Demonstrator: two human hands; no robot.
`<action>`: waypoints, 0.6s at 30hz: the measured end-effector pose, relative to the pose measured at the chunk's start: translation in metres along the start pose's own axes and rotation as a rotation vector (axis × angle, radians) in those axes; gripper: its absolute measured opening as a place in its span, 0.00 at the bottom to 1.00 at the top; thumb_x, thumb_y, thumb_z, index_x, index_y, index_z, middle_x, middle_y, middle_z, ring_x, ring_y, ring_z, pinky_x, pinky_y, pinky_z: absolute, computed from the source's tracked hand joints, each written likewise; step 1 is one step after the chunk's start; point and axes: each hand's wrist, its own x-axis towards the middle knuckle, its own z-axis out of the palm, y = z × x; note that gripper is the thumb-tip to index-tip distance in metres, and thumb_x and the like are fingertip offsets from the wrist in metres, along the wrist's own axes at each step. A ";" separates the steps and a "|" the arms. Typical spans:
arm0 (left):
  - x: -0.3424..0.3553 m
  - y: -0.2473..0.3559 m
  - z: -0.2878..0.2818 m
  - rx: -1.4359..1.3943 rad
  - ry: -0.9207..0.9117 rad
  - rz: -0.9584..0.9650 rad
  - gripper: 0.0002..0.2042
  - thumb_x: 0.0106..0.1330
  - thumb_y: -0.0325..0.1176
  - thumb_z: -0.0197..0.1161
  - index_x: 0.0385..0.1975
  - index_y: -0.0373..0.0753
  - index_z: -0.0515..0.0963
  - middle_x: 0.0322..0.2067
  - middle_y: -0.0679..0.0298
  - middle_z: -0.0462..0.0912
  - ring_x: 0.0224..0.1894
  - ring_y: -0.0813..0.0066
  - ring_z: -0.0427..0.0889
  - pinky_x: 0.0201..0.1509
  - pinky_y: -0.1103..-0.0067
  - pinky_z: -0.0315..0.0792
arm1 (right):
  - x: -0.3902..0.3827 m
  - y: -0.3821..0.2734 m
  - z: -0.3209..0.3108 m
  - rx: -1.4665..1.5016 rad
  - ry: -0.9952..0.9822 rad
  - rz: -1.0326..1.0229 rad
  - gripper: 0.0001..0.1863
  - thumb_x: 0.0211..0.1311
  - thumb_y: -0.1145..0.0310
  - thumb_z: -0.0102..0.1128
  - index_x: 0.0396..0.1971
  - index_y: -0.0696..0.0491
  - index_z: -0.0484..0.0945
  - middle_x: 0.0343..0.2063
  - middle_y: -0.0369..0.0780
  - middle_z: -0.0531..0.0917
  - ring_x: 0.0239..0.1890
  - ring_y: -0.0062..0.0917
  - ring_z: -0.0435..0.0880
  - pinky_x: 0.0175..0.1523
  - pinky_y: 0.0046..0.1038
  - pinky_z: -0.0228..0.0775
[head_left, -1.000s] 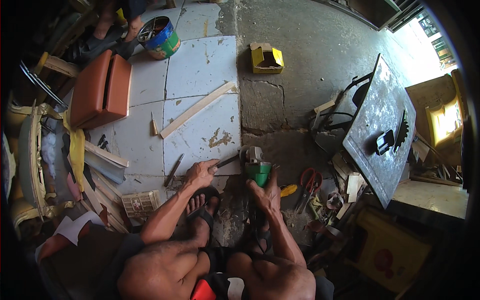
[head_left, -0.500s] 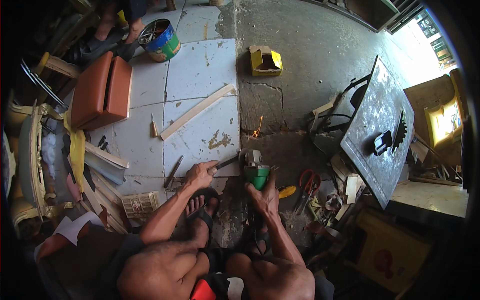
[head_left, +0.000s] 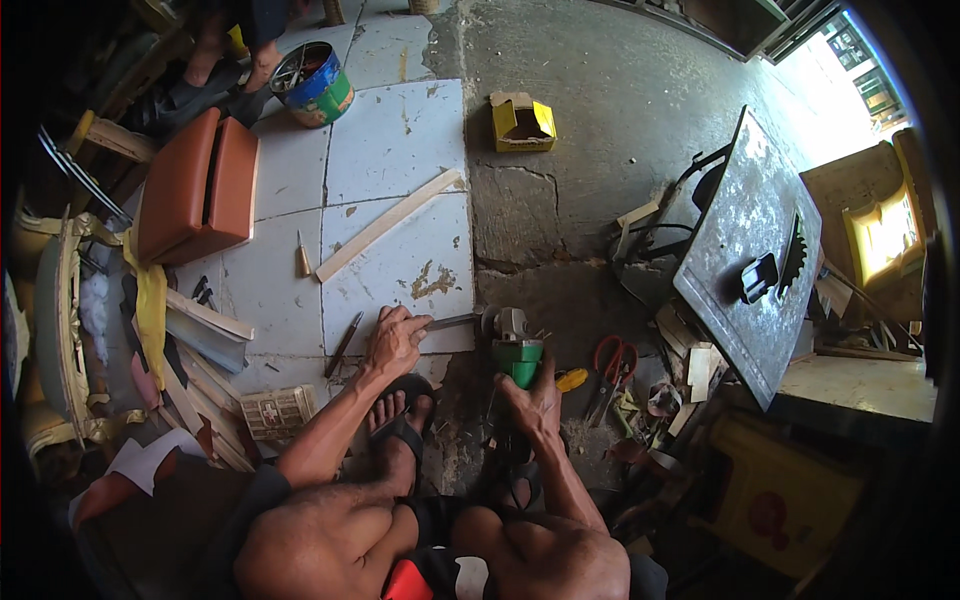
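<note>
My right hand (head_left: 533, 400) is wrapped round the green body of an angle grinder (head_left: 518, 362), whose grey metal head points away from me. Closed in a fist, my left hand (head_left: 396, 345) grips a narrow flat metal blade (head_left: 452, 321); any handle it has is hidden by the fingers. The blade's far end reaches the grinder's disc (head_left: 489, 322), and I cannot tell whether they touch. On the tiles left of my left hand lies a slim pointed tool (head_left: 345, 345). Close to my right hand are a yellow-handled tool (head_left: 571, 380) and red-handled scissors (head_left: 613, 375).
A wooden strip (head_left: 388, 225) and an awl (head_left: 303, 256) lie on the tiles. Beyond are a yellow box (head_left: 523, 122), a paint bucket (head_left: 313, 85) and brown cushions (head_left: 197, 190). A tilted saw table (head_left: 745, 255) with a toothed blade stands right. Another person's feet (head_left: 262, 66) show far left.
The orange sparks beyond the grinder are gone. The blade in my left hand now lies flatter, and that hand has shifted slightly left. The whole view has moved a little.
</note>
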 end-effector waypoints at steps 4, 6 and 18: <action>0.002 -0.009 0.005 -0.126 0.049 0.007 0.14 0.68 0.30 0.65 0.52 0.45 0.87 0.40 0.54 0.83 0.49 0.52 0.81 0.57 0.63 0.75 | -0.003 -0.004 -0.003 0.060 0.007 0.045 0.50 0.52 0.48 0.72 0.70 0.58 0.61 0.50 0.58 0.85 0.53 0.50 0.86 0.58 0.42 0.77; 0.004 -0.010 0.003 -0.133 0.009 -0.058 0.14 0.68 0.30 0.65 0.52 0.44 0.87 0.40 0.54 0.83 0.49 0.52 0.81 0.57 0.63 0.75 | -0.003 -0.004 -0.005 0.069 0.003 0.052 0.50 0.52 0.47 0.72 0.70 0.57 0.61 0.50 0.58 0.85 0.53 0.51 0.86 0.58 0.42 0.77; -0.004 -0.020 -0.002 -0.069 0.078 -0.031 0.16 0.66 0.29 0.65 0.53 0.43 0.87 0.38 0.52 0.80 0.46 0.52 0.80 0.53 0.62 0.74 | 0.023 0.000 0.009 0.036 -0.091 0.039 0.58 0.49 0.44 0.72 0.76 0.58 0.55 0.55 0.62 0.82 0.59 0.55 0.83 0.63 0.43 0.74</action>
